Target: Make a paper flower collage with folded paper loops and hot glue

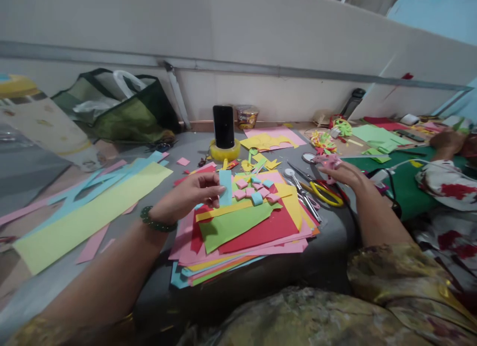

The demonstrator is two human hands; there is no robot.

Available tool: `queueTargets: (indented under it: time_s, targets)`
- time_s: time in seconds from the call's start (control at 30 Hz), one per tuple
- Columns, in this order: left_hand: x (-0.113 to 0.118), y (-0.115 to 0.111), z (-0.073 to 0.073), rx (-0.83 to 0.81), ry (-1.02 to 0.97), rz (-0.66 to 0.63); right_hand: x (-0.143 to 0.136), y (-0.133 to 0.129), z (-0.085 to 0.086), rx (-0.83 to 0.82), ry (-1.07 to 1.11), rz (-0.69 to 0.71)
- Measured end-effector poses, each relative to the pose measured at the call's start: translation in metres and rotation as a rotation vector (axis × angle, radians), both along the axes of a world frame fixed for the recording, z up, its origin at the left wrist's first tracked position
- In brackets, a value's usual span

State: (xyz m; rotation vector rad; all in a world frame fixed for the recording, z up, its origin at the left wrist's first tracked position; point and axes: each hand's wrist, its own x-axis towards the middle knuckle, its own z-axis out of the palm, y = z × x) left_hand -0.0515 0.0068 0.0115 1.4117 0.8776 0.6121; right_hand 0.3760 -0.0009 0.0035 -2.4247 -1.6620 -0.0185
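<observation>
Between the thumb and fingers of my left hand (197, 189), a small light blue paper strip (225, 187) is pinched upright. Below it lies a stack of coloured paper (257, 232), topped by a green sheet (234, 224) and small folded pink and blue paper pieces (257, 189). Stretched out to the right, my right hand (346, 173) has its fingers closed at a small pink object (327, 161), whose kind I cannot make out. Yellow-handled scissors (327, 194) and a silver tool (303, 194) with a round end lie just left of that hand.
A phone (223, 127) stands in a yellow tape roll (224, 150) at the back, beside a cup (247, 116). Long paper strips (97, 202), a bottle (48, 122) and a green bag (130, 112) are on the left. Another person's arm (445, 150) is at the right.
</observation>
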Motion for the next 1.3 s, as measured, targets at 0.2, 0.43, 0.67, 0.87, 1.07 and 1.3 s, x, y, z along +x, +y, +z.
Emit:
queueTargets:
  time_s: [0.2, 0.43, 0.67, 0.87, 1.07, 1.3]
  targets:
    - [0.009, -0.003, -0.011, -0.151, -0.084, -0.013, -0.076, -0.045, 0.027, 0.153, -0.103, 0.320]
    - [0.016, -0.010, -0.015, -0.230, -0.158, -0.057, -0.181, -0.040, -0.003, 0.462, 0.044, 1.294]
    - [0.017, -0.010, -0.014, -0.100, -0.116, 0.085, -0.196, -0.019, -0.016, 0.351, 0.588, 1.243]
    - [0.021, -0.012, -0.019, 0.138, -0.016, 0.039, -0.202, -0.015, -0.016, 0.107, 1.071, 0.827]
    - [0.025, -0.015, -0.024, 0.240, 0.061, 0.024, -0.203, -0.012, -0.014, -0.035, 1.252, 0.679]
    - [0.026, -0.016, -0.024, 0.303, 0.128, 0.033, -0.202, -0.012, -0.015, -0.064, 1.239, 0.656]
